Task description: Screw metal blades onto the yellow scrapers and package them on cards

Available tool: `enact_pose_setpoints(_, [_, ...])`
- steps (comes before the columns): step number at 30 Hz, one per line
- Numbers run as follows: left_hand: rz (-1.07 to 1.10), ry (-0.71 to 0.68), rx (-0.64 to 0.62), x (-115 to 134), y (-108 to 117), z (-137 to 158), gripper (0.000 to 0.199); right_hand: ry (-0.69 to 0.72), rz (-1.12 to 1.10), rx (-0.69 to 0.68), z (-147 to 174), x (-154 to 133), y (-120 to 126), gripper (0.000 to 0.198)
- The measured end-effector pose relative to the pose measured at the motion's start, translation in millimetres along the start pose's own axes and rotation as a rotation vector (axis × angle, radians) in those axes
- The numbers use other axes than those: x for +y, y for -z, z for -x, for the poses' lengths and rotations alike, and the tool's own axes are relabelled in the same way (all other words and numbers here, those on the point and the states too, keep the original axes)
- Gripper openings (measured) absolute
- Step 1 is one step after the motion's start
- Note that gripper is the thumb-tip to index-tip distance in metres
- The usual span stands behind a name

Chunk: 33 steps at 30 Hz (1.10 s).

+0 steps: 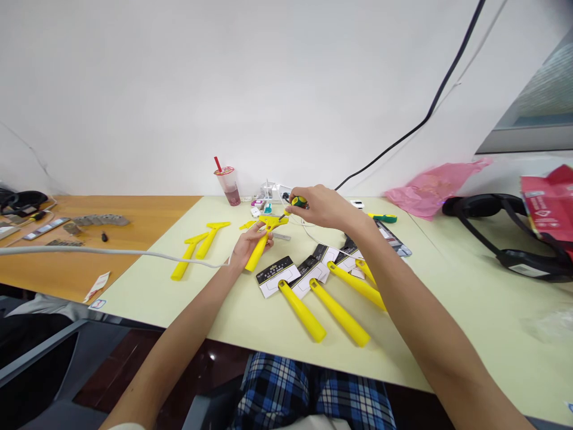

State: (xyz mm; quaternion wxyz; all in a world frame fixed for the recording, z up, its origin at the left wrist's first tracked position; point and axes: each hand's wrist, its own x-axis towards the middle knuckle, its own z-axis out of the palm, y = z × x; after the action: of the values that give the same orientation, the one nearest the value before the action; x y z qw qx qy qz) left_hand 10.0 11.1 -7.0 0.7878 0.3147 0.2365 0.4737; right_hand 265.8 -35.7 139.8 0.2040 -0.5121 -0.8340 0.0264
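Note:
My left hand (244,246) is closed around a yellow scraper (256,253), whose wide head points away from me. In my right hand (323,206) is a screwdriver (299,202) with a green and yellow handle, its shaft slanting down to the scraper's head. Whether the tip sits in a screw is too small to tell. Two assembled-looking yellow scrapers (208,240) lie left of my left hand. Several loose yellow handles (303,312) rest nearer me on the right, their ends over black and white packaging cards (278,276).
A cup with a red straw (230,186) stands near the wall, beside a white power strip (270,191). Another screwdriver (383,218) lies beyond my right forearm. A pink plastic bag (434,188) and a black headset (521,263) occupy the right. A white cable (116,252) crosses the left.

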Motion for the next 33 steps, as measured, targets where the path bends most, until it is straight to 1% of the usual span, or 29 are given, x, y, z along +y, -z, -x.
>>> enact_pose_setpoints(11, [-0.003,0.0,0.007,-1.0,-0.8,1.2,0.045,-0.01,0.008,-0.001,-0.4,-0.8,0.4,0.029])
enact_pose_setpoints(21, [-0.007,0.026,0.053,-2.6,1.3,-3.0,0.043,0.012,-0.012,0.018,0.7,-3.0,0.1,0.029])
enact_pose_setpoints(25, [0.015,0.056,0.094,-4.0,0.4,-5.3,0.039,0.054,-0.067,0.015,0.1,-5.2,-1.8,0.026])
enact_pose_setpoints(29, [0.038,0.058,0.132,-6.4,2.8,-9.5,0.033,0.093,-0.12,-0.014,-1.0,-6.3,-5.1,0.028])
enact_pose_setpoints(33, [0.073,0.057,0.153,-7.5,7.3,-12.8,0.032,0.125,-0.147,-0.042,-2.5,-6.7,-9.6,0.029])
